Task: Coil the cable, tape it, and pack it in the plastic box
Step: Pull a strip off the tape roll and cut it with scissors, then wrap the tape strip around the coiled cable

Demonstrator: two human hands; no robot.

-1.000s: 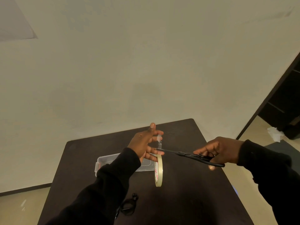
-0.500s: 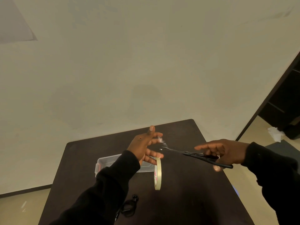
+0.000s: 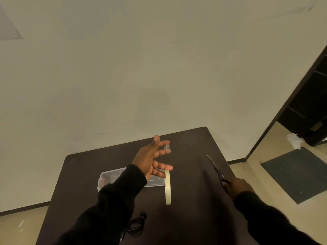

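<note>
My left hand (image 3: 152, 157) is raised over the dark table (image 3: 191, 200), fingers spread. A short cut piece of clear tape (image 3: 166, 146) sticks to its upper fingertips. The cream tape roll (image 3: 168, 187) hangs on edge from its lower fingers. My right hand (image 3: 238, 187) is low at the table's right side, closed around the handles of black scissors (image 3: 216, 170), blades pointing away and up-left. The coiled black cable (image 3: 137, 226) lies on the table near my left sleeve. The clear plastic box (image 3: 113, 176) with an orange latch sits behind my left forearm, partly hidden.
A plain wall stands right behind the table's far edge. To the right are a dark door frame (image 3: 290, 103), a grey floor mat (image 3: 299, 171) and a crumpled white paper (image 3: 294, 140) on the floor.
The scissors cut the tape strip, then my right hand swung them away to the right and down. A cut piece stays on my left fingertips; the roll hangs lower.
</note>
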